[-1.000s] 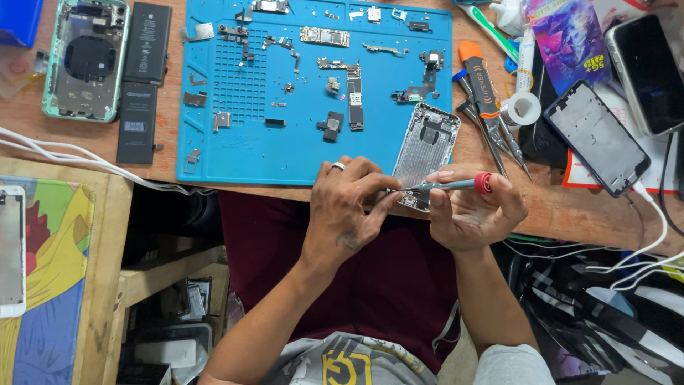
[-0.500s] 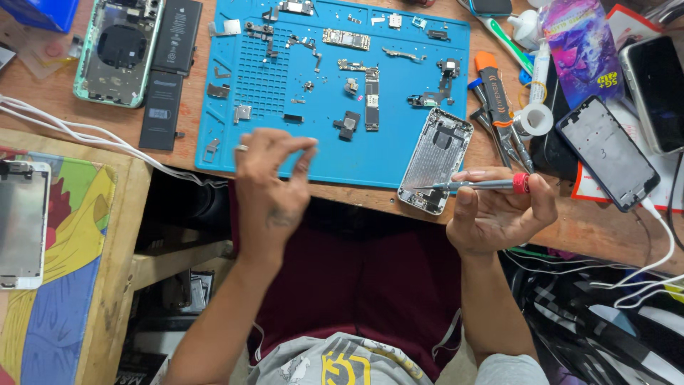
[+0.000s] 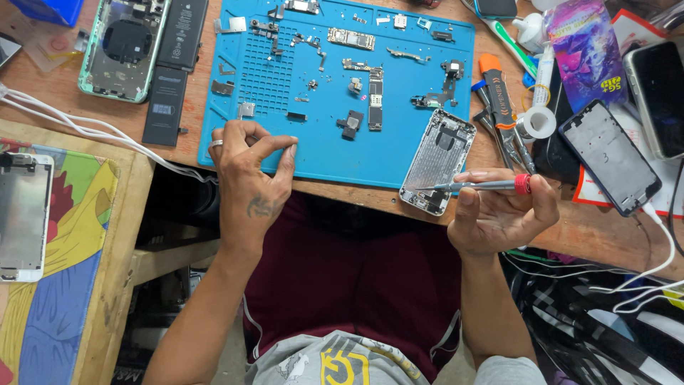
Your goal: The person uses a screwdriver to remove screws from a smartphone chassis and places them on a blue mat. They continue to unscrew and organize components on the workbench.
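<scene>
Blue repair mat [image 3: 399, 160] before us, our left hand [image 3: 249, 167] pinching fingertips at its near-left edge, our right hand [image 3: 499, 210] grasping a screwdriver [image 3: 474, 185] over the silver phone shell [image 3: 437, 160] overhanging the near edge.

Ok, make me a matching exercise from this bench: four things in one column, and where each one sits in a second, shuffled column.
Things:
1. screwdriver
2. silver phone housing
3. two black batteries
4. roll of white tape

Places:
A. on the wood between the green phone shell and the blue mat
B. held in the right hand
C. right of the mat, beside the tweezers
D. at the mat's lower right corner, overhanging the table edge

Pairs: 1-B, 2-D, 3-A, 4-C
</scene>
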